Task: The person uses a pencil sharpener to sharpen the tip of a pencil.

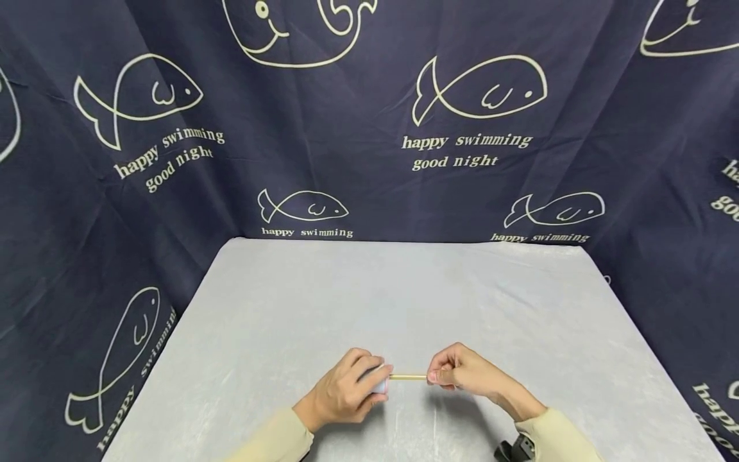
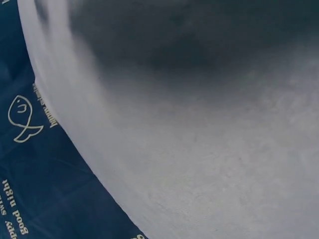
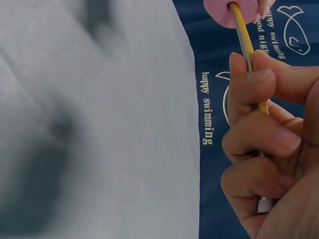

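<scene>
My left hand grips a small pencil sharpener, pale blue at the side with a round pink face. A yellow pencil with grey stripes runs level from the dark hole in that pink face to my right hand. Thumb and forefinger of the right hand pinch the shaft, and its other fingers curl round the rear part. The white butt end of the pencil shows below the little finger in the right wrist view. The pencil's tip is hidden inside the sharpener. The left wrist view shows neither hand.
Both hands are over the near part of a table with a light grey cloth. Dark blue curtains with fish drawings hang behind and at both sides. A black device sits at the right wrist.
</scene>
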A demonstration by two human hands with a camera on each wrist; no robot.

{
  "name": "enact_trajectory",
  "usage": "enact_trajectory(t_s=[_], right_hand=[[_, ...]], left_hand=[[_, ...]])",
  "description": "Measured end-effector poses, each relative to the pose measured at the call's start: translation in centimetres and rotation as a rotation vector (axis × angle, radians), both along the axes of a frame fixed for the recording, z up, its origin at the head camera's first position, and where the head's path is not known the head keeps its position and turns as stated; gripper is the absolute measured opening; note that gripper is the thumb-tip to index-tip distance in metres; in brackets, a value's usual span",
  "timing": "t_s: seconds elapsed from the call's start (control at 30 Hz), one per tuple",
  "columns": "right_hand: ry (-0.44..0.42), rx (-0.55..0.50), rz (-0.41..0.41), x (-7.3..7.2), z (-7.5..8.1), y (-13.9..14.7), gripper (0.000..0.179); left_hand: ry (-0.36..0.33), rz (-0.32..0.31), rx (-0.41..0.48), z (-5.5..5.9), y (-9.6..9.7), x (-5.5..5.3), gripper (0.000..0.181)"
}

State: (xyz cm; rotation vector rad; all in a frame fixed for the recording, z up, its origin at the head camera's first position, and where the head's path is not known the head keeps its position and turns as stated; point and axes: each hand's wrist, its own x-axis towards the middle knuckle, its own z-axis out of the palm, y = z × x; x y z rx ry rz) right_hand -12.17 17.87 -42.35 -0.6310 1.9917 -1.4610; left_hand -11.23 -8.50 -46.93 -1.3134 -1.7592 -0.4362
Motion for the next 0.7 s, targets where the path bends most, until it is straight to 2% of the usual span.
enact_trajectory(t_s=[0.1,0.17,0.23,0.33,0.43,0.57,0.67,0.7], right_hand=[[0.015,0.029,-0.029,0.2,-0.2,0.1,0.020],[0.068,0.055,-0.055,0.4,-0.4,0.1,0.016],[0.162,0.098,-0.093,0.7,-0.5,0.2,0.012],[0.398,0.191,-0.179,1.2,-0.7,0.1,0.009],[0.701,0.248,-0.300,1.5,-1.0,-0.1,0.018],[1.081,0.212,-0.434,1.2,-1.7,-0.5,0.021],[1.282,0.183,-0.482,0.9,-2.1,-0.6,0.006],[1.326,0.174,-0.493,0.8,-2.1,-0.6,0.009]], left_hand=[[0.036,0.008,-0.004,-0.4,0.1,0.0,0.037],[0.029,0.018,-0.017,-0.5,0.1,-0.1,0.036],[-0.004,0.025,-0.028,-0.4,0.0,-0.3,0.036],[-0.070,0.035,-0.029,0.1,-0.1,-0.6,0.036],[-0.185,0.023,0.002,0.6,-0.1,-1.0,0.036],[-0.383,0.008,0.093,1.2,0.0,-1.3,0.035],[-0.562,0.028,0.157,1.7,0.2,-1.2,0.035],[-0.631,0.037,0.172,1.9,0.2,-1.1,0.035]])
